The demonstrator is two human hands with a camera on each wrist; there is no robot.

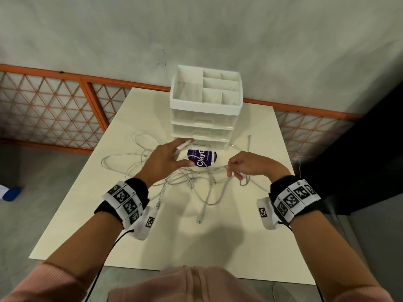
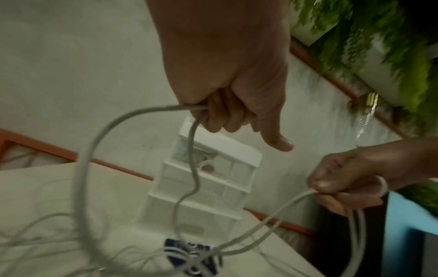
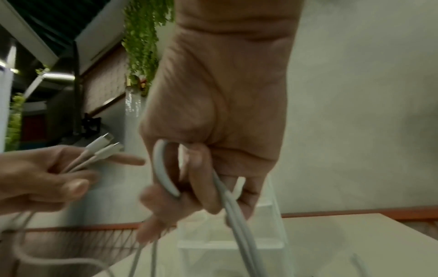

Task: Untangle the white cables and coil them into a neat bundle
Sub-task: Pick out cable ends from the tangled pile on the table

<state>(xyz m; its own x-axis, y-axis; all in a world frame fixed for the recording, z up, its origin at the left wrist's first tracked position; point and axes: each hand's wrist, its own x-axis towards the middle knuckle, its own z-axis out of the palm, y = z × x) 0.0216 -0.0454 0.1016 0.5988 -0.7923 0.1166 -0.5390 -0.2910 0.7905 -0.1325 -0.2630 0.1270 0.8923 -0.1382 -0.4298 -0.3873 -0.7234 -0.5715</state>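
Note:
A tangle of white cables [image 1: 189, 182] lies on the middle of the cream table [image 1: 229, 247], with loose plug ends trailing toward me. My left hand [image 1: 168, 159] is raised over the tangle and grips two cable ends; their connectors [image 3: 104, 146] stick out past its fingers. In the left wrist view its fingers [image 2: 220, 116] curl round the cable [image 2: 85, 159], which loops down to the table. My right hand [image 1: 244, 165] is to the right, fingers curled round a doubled loop of cable [image 3: 163, 172]. A strand runs between both hands.
A white drawer organiser [image 1: 206, 110] with open top compartments stands at the table's back. A round tub with a purple label [image 1: 202, 160] sits just in front of it, under the cables. An orange lattice fence [image 1: 65, 105] runs behind the table. A blue object [image 1: 11, 194] lies on the floor at left.

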